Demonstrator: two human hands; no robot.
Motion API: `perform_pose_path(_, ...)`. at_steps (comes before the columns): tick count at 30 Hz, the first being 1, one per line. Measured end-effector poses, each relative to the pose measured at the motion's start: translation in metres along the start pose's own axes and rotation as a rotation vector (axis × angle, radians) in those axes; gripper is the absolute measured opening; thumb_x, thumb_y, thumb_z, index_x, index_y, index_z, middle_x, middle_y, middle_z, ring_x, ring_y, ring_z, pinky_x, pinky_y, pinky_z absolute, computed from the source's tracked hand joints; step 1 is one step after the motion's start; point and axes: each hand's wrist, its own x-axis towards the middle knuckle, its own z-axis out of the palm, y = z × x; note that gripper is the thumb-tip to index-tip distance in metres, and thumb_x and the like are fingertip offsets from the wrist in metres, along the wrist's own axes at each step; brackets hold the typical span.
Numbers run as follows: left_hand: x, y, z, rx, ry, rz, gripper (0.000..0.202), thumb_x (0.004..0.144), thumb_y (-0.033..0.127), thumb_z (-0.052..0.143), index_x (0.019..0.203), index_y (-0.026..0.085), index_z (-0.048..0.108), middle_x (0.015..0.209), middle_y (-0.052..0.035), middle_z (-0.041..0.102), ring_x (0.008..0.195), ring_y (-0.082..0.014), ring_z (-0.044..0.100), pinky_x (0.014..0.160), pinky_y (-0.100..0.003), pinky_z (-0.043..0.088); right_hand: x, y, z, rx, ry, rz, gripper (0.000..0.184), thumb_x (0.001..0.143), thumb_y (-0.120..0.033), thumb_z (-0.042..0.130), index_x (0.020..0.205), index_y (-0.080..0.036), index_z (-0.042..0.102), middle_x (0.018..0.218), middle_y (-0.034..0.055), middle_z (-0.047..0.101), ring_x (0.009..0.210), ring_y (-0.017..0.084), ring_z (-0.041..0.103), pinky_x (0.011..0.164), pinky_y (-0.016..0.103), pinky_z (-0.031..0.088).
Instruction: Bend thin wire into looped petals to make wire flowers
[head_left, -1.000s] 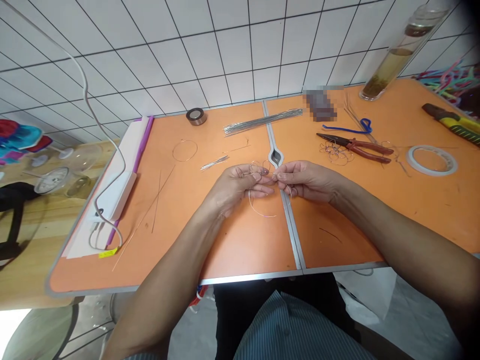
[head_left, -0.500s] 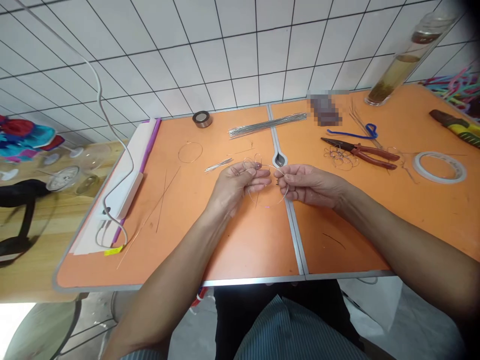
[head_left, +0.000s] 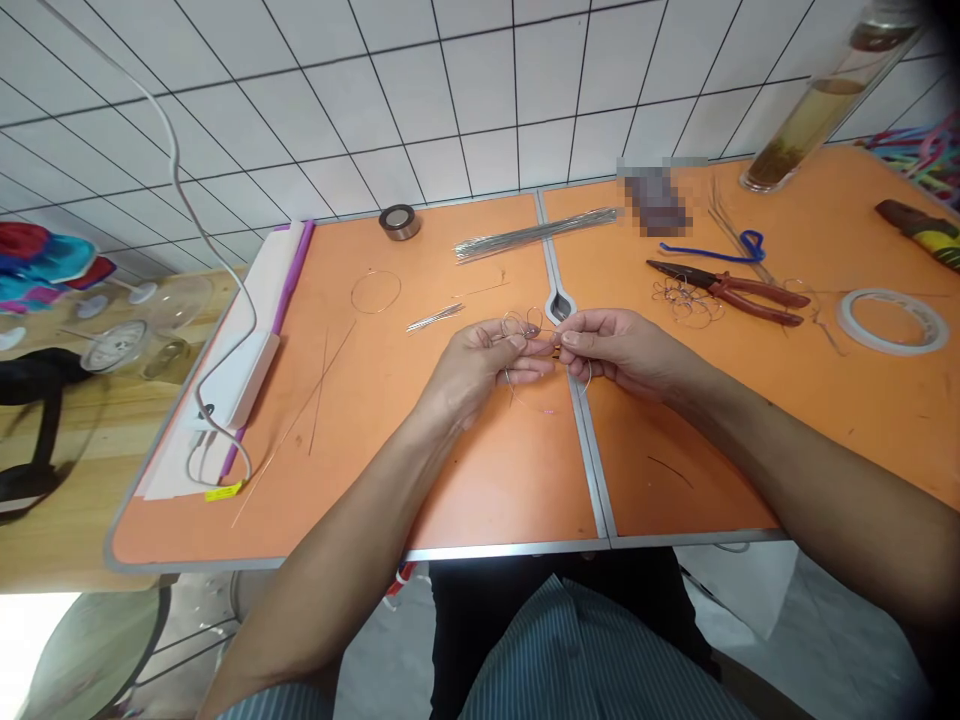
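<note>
My left hand [head_left: 480,365] and my right hand [head_left: 611,348] meet over the middle seam of the orange table [head_left: 450,470]. Both pinch a thin looped wire piece [head_left: 525,325], fingertips almost touching. Small loops stand up above the left fingers, and a larger wire arc [head_left: 536,405] hangs below the hands toward the tabletop. Both hands are closed on the wire.
Red-handled pliers [head_left: 731,290] and a tangle of wire loops [head_left: 682,300] lie at the right, with a tape ring [head_left: 891,320] further right. A bundle of straight wires [head_left: 532,235], a wire ring [head_left: 375,292], a small tape roll [head_left: 398,221] and a white box with cable [head_left: 240,375] lie at the back and left.
The hands have come closer together and the fingertips now nearly touch; the wire arc hangs lower and smaller between them. The view has shifted slightly.
</note>
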Motion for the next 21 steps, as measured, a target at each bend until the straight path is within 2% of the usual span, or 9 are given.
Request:
perform_pose_path(4,0.000,-0.003,-0.001,0.021,-0.064,-0.010,0.010,0.097,0.022,0.082,0.098,0.013,0.079,0.105,-0.0141,0.088,0.086,-0.0211,0.086,0.080,-0.030,0.068,-0.001,0.001,0.003,-0.113,0.041,-0.065,0.043,0.076,-0.054,0.103,0.088,-0.019,0.080,0.077,0.0012,0.075,0.064,0.010,0.065,0.057,0.022,0.053)
perform_pose_path(9,0.002,-0.005,-0.002,0.040,-0.075,-0.031,0.008,0.095,0.019,0.082,0.100,0.013,0.080,0.102,-0.0145,0.088,0.083,-0.0213,0.086,0.078,-0.029,0.068,-0.004,-0.003,0.008,-0.310,0.088,-0.112,0.040,0.086,-0.056,0.096,0.088,-0.020,0.079,0.065,-0.0003,0.068,0.058,0.012,0.060,0.054,0.025,0.048)
perform_pose_path(14,0.001,-0.005,-0.002,0.076,-0.088,-0.029,0.009,0.095,0.021,0.084,0.097,0.014,0.080,0.100,-0.0127,0.087,0.083,-0.0210,0.085,0.080,-0.030,0.069,-0.004,-0.004,0.014,-0.395,0.130,-0.159,0.045,0.083,-0.061,0.097,0.085,-0.021,0.076,0.063,-0.0005,0.066,0.055,0.013,0.057,0.050,0.028,0.044)
perform_pose_path(18,0.000,-0.005,-0.001,0.090,-0.071,-0.038,0.007,0.096,0.021,0.083,0.097,0.015,0.080,0.098,-0.0103,0.086,0.085,-0.0209,0.085,0.083,-0.032,0.069,-0.001,-0.002,0.017,-0.419,0.149,-0.181,0.040,0.086,-0.055,0.096,0.081,-0.021,0.074,0.063,-0.0010,0.065,0.055,0.013,0.057,0.049,0.028,0.043)
perform_pose_path(21,0.000,-0.004,0.000,0.097,-0.070,-0.037,0.004,0.096,0.019,0.081,0.096,0.015,0.080,0.099,-0.0107,0.086,0.084,-0.0205,0.085,0.080,-0.030,0.069,-0.001,-0.001,0.018,-0.426,0.161,-0.188,0.035,0.087,-0.048,0.095,0.082,-0.021,0.074,0.063,-0.0022,0.064,0.054,0.013,0.056,0.048,0.028,0.042)
